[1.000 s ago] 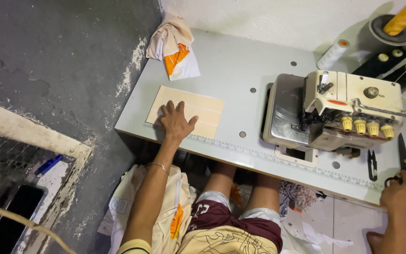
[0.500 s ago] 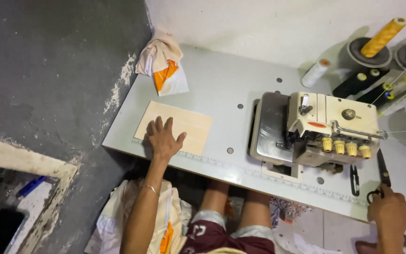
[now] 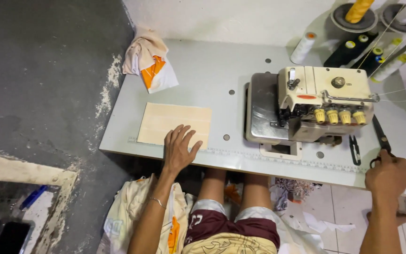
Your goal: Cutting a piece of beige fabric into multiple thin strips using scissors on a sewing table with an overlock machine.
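Note:
My left hand (image 3: 178,149) lies flat, fingers spread, on the near edge of a pale cream rectangular piece of fabric (image 3: 165,120) on the grey sewing table (image 3: 212,75). My right hand (image 3: 387,175) is at the table's near right edge, closed around the handles of black scissors (image 3: 380,135) that lie on the table beside the machine. A cream overlock sewing machine (image 3: 323,101) with several yellow knobs stands between my hands.
A bundle of beige, orange and white cloth (image 3: 149,61) sits at the table's far left corner. Thread cones (image 3: 359,9) and a white spool (image 3: 303,47) stand at the back right. A small black thread snip (image 3: 355,149) lies near the scissors. Cloth (image 3: 128,221) hangs beside my left leg.
The camera has moved closer and shifted. My left hand slid toward the near edge of the cream fabric. My right hand stays at the scissors handles.

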